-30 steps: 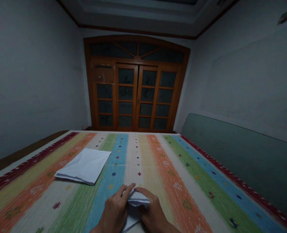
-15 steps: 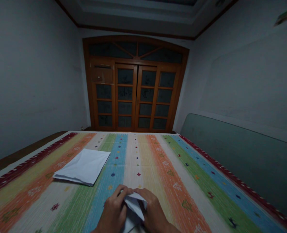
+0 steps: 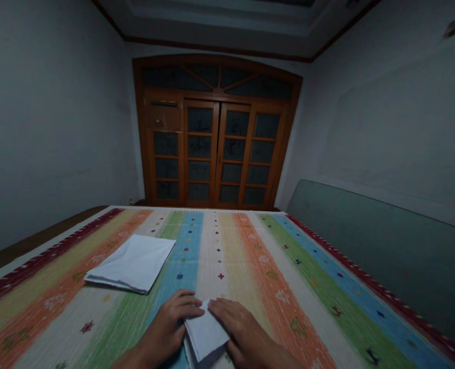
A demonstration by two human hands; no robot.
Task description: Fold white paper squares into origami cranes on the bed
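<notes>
A small folded white paper (image 3: 203, 335) lies on the striped cloth (image 3: 289, 277) near the bottom edge of the view. My left hand (image 3: 165, 328) rests flat on its left side, fingers stretched toward the paper's top corner. My right hand (image 3: 243, 333) presses flat on its right side, fingers extended over the fold. The fingertips of both hands nearly meet at the paper's far tip.
A stack of white paper sheets (image 3: 133, 262) lies on the cloth to the left and farther away. A dark green padded panel (image 3: 366, 241) runs along the right side. Wooden glazed doors (image 3: 215, 154) stand at the far wall.
Both hands went from pinching the raised paper to lying flat on it. The paper now sits pressed down on the cloth, and the hands have spread slightly apart.
</notes>
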